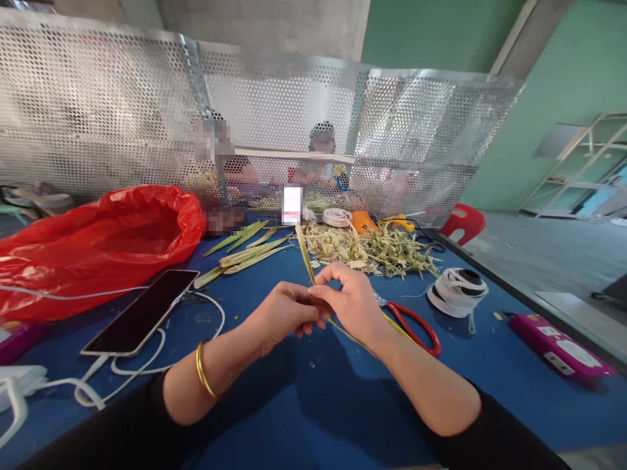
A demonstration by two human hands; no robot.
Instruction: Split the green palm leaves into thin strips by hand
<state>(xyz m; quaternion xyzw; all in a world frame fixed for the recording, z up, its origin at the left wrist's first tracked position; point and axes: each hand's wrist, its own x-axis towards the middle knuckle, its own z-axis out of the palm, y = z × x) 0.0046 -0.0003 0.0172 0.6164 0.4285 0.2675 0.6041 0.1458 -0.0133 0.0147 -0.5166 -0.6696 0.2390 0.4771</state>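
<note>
A long yellow-green leaf strip (304,258) rises from between my hands, and its lower part runs out beneath my right wrist. My right hand (350,297) pinches the strip between thumb and fingers. Close against it, my left hand (294,310) has its fingers curled in and touching the strip's lower part; the fingertips are partly hidden. Red-handled scissors (416,326) lie on the table beside my right forearm. Beyond my hands, several green and yellow leaf strips (255,254) lie to the left, and a heap of cut leaf scraps (362,248) lies to the right.
A red plastic bag (108,241) and a phone (142,313) with white cables occupy the left. At right are a white cord roll (458,292) and a purple pack (558,346). Perforated metal sheeting (284,98) stands behind the blue table (274,418); people sit beyond it.
</note>
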